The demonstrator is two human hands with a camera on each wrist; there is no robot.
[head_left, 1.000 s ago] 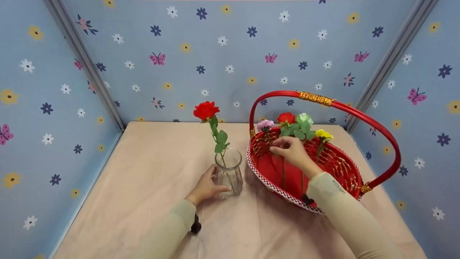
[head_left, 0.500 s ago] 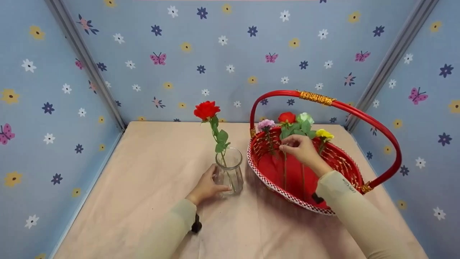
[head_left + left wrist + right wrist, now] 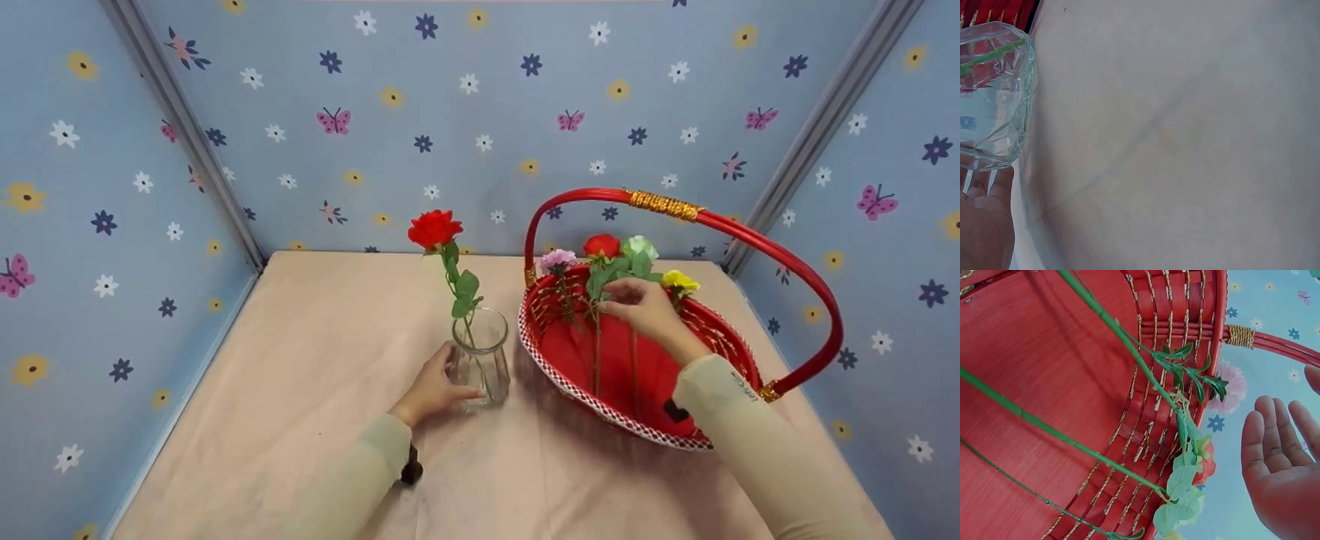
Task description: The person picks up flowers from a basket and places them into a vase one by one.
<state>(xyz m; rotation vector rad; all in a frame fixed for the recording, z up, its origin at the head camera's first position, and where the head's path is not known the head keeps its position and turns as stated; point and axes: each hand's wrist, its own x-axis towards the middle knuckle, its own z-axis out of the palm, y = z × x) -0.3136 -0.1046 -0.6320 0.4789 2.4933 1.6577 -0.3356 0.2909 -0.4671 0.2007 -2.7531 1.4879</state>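
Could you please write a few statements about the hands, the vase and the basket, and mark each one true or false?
1. The left hand touches the glass vase. True.
2. The glass vase holds two flowers. False: it holds one red rose.
3. The right hand is over the basket. True.
4. A pink flower and a yellow flower are in the basket. True.
5. The right hand grips the pink flower. False: the pink flower is apart from it.
6. In the head view, the basket stands left of the glass vase. False: it stands to the right.
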